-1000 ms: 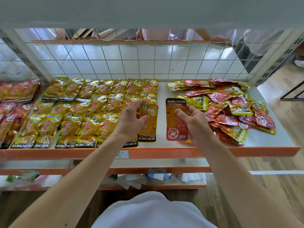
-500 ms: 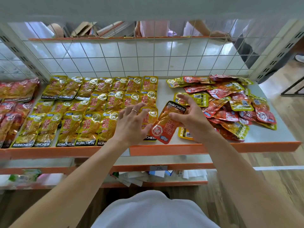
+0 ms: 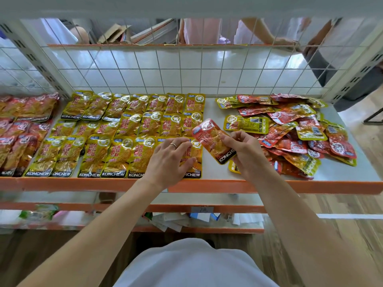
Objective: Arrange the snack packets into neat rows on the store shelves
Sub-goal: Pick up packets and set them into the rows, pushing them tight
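**Holding a red KONCHEW packet [image 3: 209, 137] above the shelf [image 3: 213, 112]**

Right hand [image 3: 248, 154] pinches the packet, tilted, between yellow rows [image 3: 128, 129] labelled KONCHEW and a loose pile [image 3: 300, 131]. Left hand [image 3: 165, 162] rests on the front row's end yellow packet [image 3: 196, 151]; whether it pinches it, I cannot tell.

Single head-worn view; it faces forward and steeply down onto the shelf [image 3: 207, 185], set near to it; the wide-angle lens bows the shelf's orange front edge and its uprights; the left forearm [image 3: 99, 230] and right forearm [image 3: 300, 224] enter from the lower corners; the wearer's white top [image 3: 192, 264] fills the bottom edge; the wire mesh back [image 3: 186, 75] crosses the upper part; wooden floor [image 3: 371, 137] shows at right.
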The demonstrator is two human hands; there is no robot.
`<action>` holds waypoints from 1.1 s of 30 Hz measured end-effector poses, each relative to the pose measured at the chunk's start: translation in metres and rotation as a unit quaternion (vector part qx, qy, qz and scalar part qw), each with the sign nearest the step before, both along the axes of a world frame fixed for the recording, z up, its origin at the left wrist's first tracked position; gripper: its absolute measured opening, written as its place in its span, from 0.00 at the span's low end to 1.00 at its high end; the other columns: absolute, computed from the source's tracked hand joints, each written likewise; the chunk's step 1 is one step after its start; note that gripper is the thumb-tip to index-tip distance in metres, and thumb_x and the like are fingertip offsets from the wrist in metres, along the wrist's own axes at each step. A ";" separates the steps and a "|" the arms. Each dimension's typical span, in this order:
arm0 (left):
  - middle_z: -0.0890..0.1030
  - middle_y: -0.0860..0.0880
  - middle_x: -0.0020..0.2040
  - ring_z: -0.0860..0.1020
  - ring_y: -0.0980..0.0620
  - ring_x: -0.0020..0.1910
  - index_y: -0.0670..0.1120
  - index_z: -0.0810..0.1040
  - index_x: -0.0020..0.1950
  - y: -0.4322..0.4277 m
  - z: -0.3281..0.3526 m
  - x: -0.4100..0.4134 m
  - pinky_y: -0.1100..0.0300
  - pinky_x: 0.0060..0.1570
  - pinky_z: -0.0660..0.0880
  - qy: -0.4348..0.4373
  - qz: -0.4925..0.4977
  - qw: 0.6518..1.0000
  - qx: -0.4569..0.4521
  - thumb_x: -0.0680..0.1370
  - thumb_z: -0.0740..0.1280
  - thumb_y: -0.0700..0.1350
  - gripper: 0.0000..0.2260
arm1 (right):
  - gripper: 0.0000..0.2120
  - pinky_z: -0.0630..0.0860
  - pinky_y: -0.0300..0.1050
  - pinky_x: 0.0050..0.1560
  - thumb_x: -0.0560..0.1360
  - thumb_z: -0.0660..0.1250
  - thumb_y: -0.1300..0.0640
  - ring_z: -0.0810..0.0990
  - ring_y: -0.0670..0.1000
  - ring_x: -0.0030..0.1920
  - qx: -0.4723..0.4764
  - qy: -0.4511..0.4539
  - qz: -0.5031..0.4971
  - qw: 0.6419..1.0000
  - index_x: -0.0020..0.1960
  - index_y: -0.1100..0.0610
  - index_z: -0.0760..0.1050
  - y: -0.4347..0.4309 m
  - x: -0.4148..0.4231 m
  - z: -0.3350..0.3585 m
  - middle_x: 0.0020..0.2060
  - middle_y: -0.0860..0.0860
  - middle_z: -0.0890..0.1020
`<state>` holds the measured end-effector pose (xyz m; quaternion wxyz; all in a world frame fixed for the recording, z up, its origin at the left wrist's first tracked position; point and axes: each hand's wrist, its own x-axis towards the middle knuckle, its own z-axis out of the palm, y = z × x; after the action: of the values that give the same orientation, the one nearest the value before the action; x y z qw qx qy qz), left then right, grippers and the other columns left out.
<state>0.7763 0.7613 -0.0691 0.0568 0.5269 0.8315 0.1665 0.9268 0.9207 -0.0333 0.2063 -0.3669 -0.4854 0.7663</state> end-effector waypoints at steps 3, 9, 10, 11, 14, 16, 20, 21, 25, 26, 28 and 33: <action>0.73 0.53 0.72 0.67 0.46 0.72 0.49 0.74 0.71 0.000 -0.004 0.002 0.46 0.68 0.67 0.000 0.004 1.000 0.002 0.79 0.58 0.61 0.25 | 0.11 0.81 0.41 0.42 0.77 0.69 0.63 0.85 0.51 0.45 -0.046 0.043 0.000 0.998 0.58 0.60 0.74 -0.005 0.001 -0.001 0.49 0.57 0.83; 0.72 0.51 0.73 0.68 0.46 0.72 0.48 0.74 0.70 -0.006 0.001 -0.002 0.45 0.66 0.69 0.016 0.021 0.999 0.026 0.81 0.56 0.60 0.24 | 0.06 0.82 0.49 0.50 0.79 0.66 0.66 0.85 0.54 0.47 -0.032 0.040 0.042 0.998 0.55 0.62 0.76 -0.021 -0.003 0.001 0.46 0.56 0.85; 0.72 0.51 0.73 0.69 0.46 0.72 0.47 0.74 0.70 -0.009 0.004 -0.004 0.45 0.66 0.69 0.016 0.029 0.999 0.033 0.81 0.55 0.59 0.24 | 0.05 0.82 0.54 0.54 0.79 0.66 0.67 0.84 0.55 0.49 -0.027 0.030 0.039 0.998 0.54 0.62 0.76 -0.022 -0.005 0.000 0.48 0.57 0.84; 0.72 0.51 0.73 0.69 0.46 0.71 0.47 0.74 0.69 -0.013 0.008 -0.007 0.45 0.64 0.70 0.015 0.040 0.998 0.043 0.81 0.55 0.59 0.24 | 0.05 0.81 0.57 0.57 0.79 0.66 0.67 0.84 0.56 0.50 -0.020 0.019 0.038 0.999 0.53 0.61 0.75 -0.024 -0.007 -0.001 0.49 0.58 0.83; 0.71 0.50 0.74 0.69 0.46 0.71 0.46 0.73 0.71 -0.031 0.014 -0.013 0.44 0.64 0.71 0.023 0.063 0.995 0.071 0.81 0.56 0.57 0.24 | 0.05 0.77 0.64 0.61 0.78 0.68 0.66 0.84 0.58 0.51 0.005 -0.013 0.044 0.999 0.52 0.60 0.75 -0.032 -0.015 -0.001 0.49 0.57 0.83; 0.70 0.50 0.75 0.68 0.46 0.72 0.47 0.71 0.73 -0.045 0.016 -0.015 0.44 0.65 0.70 0.029 0.068 0.994 0.081 0.82 0.57 0.56 0.23 | 0.05 0.77 0.65 0.62 0.77 0.69 0.65 0.84 0.60 0.53 0.010 -0.022 0.056 0.998 0.52 0.59 0.75 -0.040 -0.022 -0.002 0.48 0.56 0.84; 0.69 0.50 0.75 0.68 0.46 0.71 0.45 0.70 0.74 -0.075 0.021 -0.021 0.46 0.66 0.69 0.044 0.072 0.990 0.109 0.82 0.58 0.54 0.23 | 0.06 0.77 0.63 0.62 0.77 0.70 0.62 0.84 0.60 0.54 0.027 -0.024 0.077 0.996 0.53 0.58 0.77 -0.066 -0.041 0.005 0.49 0.56 0.85; 0.70 0.50 0.75 0.69 0.45 0.71 0.45 0.70 0.74 -0.084 0.023 -0.023 0.46 0.65 0.69 0.049 0.076 0.989 0.117 0.82 0.59 0.54 0.23 | 0.05 0.78 0.62 0.61 0.77 0.70 0.61 0.84 0.60 0.54 0.033 -0.020 0.077 0.996 0.53 0.58 0.77 -0.075 -0.046 0.007 0.49 0.57 0.85; 0.71 0.49 0.74 0.71 0.44 0.69 0.46 0.72 0.73 -0.127 0.029 -0.041 0.45 0.64 0.71 0.076 0.101 0.982 0.144 0.81 0.60 0.51 0.21 | 0.05 0.81 0.57 0.51 0.77 0.71 0.56 0.85 0.56 0.48 0.141 -0.046 0.083 0.985 0.50 0.56 0.77 -0.116 -0.068 0.013 0.45 0.55 0.84; 0.71 0.49 0.74 0.70 0.44 0.69 0.46 0.72 0.73 -0.140 0.031 -0.047 0.45 0.64 0.71 0.082 0.105 0.980 0.148 0.81 0.60 0.51 0.21 | 0.06 0.82 0.56 0.50 0.77 0.72 0.55 0.85 0.57 0.48 0.157 -0.048 0.087 0.983 0.49 0.56 0.77 -0.128 -0.075 0.015 0.45 0.55 0.84; 0.71 0.48 0.75 0.70 0.43 0.69 0.45 0.72 0.73 -0.171 0.038 -0.060 0.45 0.65 0.71 0.090 0.120 0.977 0.152 0.81 0.61 0.51 0.21 | 0.06 0.80 0.51 0.44 0.77 0.72 0.56 0.84 0.57 0.47 0.170 -0.049 0.092 0.980 0.49 0.57 0.77 -0.155 -0.090 0.021 0.45 0.55 0.84; 0.68 0.48 0.77 0.68 0.42 0.72 0.45 0.69 0.75 -0.263 0.048 -0.086 0.44 0.68 0.68 0.092 0.170 0.968 0.161 0.80 0.59 0.52 0.24 | 0.08 0.81 0.59 0.51 0.76 0.73 0.56 0.84 0.62 0.49 0.164 -0.045 0.104 0.980 0.48 0.60 0.78 -0.240 -0.131 0.026 0.46 0.60 0.84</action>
<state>0.6906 0.4984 -0.0211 -0.1345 0.3930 0.8728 0.2563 0.7956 0.6807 -0.0076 0.1611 -0.3094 -0.6488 0.6763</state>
